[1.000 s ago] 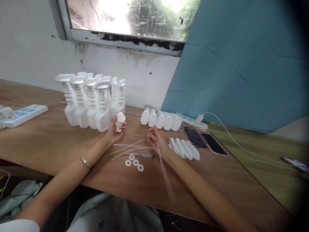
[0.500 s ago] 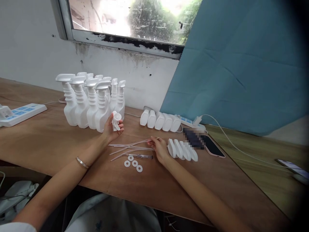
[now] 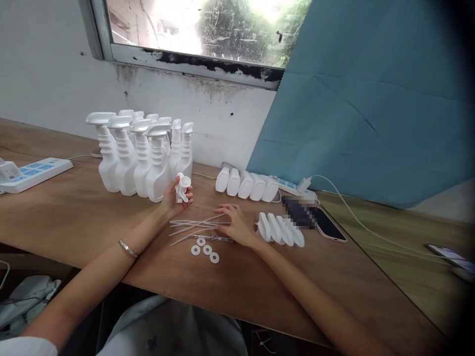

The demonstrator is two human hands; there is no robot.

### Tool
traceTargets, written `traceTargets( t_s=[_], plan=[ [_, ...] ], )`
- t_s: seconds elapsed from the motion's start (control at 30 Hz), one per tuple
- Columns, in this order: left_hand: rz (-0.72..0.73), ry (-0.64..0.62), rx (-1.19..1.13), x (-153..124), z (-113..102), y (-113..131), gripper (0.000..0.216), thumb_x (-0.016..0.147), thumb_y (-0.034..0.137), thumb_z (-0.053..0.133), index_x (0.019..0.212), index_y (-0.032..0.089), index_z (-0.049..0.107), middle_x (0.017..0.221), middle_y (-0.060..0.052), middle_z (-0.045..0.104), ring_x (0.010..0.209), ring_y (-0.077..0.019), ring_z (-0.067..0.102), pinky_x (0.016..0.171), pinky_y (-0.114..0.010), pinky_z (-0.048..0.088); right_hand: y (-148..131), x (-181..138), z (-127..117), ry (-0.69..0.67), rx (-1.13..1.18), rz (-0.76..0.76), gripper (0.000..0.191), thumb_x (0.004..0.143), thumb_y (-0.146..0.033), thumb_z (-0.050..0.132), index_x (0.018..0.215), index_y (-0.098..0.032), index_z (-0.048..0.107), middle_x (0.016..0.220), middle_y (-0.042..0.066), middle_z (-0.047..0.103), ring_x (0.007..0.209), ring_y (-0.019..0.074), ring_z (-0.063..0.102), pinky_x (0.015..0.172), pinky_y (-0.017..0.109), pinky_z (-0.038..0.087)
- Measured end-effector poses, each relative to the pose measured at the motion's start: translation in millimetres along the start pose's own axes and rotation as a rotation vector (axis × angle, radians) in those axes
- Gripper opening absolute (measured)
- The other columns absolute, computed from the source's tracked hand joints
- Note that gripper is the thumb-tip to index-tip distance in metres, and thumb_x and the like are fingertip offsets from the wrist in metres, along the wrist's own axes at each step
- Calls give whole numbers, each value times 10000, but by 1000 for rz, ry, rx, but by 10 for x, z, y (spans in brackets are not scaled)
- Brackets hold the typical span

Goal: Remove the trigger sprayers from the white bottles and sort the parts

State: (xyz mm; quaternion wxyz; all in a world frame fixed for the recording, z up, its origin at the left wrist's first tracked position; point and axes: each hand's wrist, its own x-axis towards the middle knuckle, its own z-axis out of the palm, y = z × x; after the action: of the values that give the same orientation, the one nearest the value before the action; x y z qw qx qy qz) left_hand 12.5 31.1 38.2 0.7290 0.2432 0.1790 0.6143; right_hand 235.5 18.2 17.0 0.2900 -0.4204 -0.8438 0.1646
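Note:
My left hand [image 3: 174, 199] is closed around a white trigger spray head [image 3: 183, 188], its round collar facing up, held just in front of the bottles. My right hand [image 3: 237, 225] lies low over the right ends of several thin plastic dip tubes [image 3: 193, 223], its fingers apart and no tube visibly gripped. The tubes cross one another on the table. Partly beneath that hand is a screwdriver [image 3: 218, 239] with a clear handle. Several white ring washers [image 3: 207, 250] lie flat in front of it.
Several white spray bottles [image 3: 126, 168] stand upright at the back left. White bottles [image 3: 246, 186] lie in a row by the wall, and white shrouds [image 3: 280, 230] stand right of my right hand. Phones [image 3: 328, 225] and power strips [image 3: 37, 174] flank the table [image 3: 245, 291].
My right hand has moved left over the tubes, and its fingers have spread from a near-pinch. My left hand with the spray head has shifted slightly right.

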Motion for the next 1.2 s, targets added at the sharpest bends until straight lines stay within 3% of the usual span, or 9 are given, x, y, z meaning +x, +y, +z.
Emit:
traceTargets(
  t_s=[0.13,0.27,0.43,0.57,0.67,0.87,1.2],
  plan=[
    [8,11,7,-14,15,-8,269,791,383,498,695,139,556,588,-8,560,392,-82,450,401,-215,373,-54,127,109,-222,-70,-125,362,650,-227,689,1005,-206,620,1047,64,598,1029,232,454,882,355,371],
    [17,15,8,-28,36,9,258,773,389,518,706,143,557,639,-22,602,385,-78,444,394,-212,358,-29,287,275,-248,-130,-136,194,703,-238,654,893,-198,652,909,54,614,872,193,518,791,314,399],
    [-38,29,34,-15,37,35,315,815,410,456,714,130,559,679,-42,635,311,-55,403,349,-198,330,-84,302,297,-96,-115,-141,211,722,-232,629,927,-181,624,922,68,602,913,212,509,808,340,395],
    [-302,-116,135,-10,9,-30,410,868,403,349,805,77,588,644,-63,609,245,-38,341,270,-181,228,-217,147,99,218,125,-49,190,788,-270,540,952,-195,601,907,46,629,823,169,570,762,298,433],
    [-474,-235,226,-38,17,-153,407,877,380,341,888,61,593,671,-82,609,249,-46,369,259,-180,211,-254,26,-22,340,257,-14,199,797,-311,525,937,-213,627,865,36,657,749,165,596,720,294,453],
    [-551,-351,292,-96,57,-365,369,865,367,376,870,69,593,693,-85,625,264,-56,407,270,-180,240,-201,-104,-10,329,339,-102,162,799,-279,524,853,-240,672,852,28,682,800,181,616,752,309,462],
    [-554,-323,249,-117,59,-379,363,863,348,364,876,61,585,734,-98,639,267,-64,421,277,-189,260,-207,-161,73,374,482,-39,136,782,-256,556,845,-228,674,870,32,679,811,169,622,763,307,479]
  ],
)
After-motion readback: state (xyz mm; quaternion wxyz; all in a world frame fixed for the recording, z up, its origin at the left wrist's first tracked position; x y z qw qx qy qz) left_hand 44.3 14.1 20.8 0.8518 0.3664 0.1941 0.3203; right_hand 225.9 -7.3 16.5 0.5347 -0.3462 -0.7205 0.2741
